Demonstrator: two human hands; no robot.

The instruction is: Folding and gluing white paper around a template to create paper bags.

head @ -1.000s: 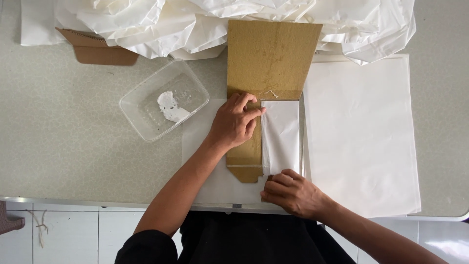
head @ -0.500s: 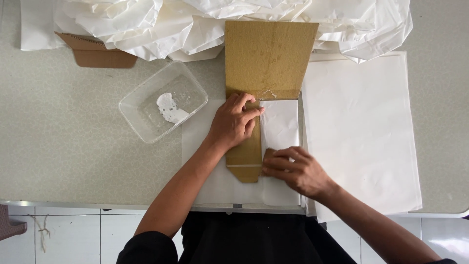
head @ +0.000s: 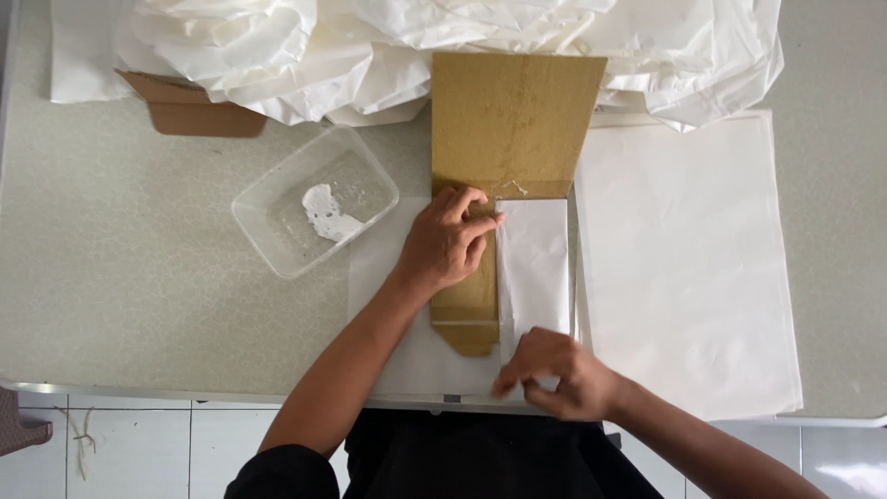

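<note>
Left of my fingers sits 1 clear plastic tub (head: 314, 214) with a white smear inside. My left hand (head: 445, 245) lies flat on the brown cardboard template (head: 510, 129), fingers spread, pinning it. Just right of those fingertips runs the folded white paper strip (head: 534, 263); my right hand (head: 559, 377) pinches its near end, fingers together. I judge it light, limp and crease-prone, best held by the edges. Further right lies 1 stack of white sheets (head: 684, 268).
</note>
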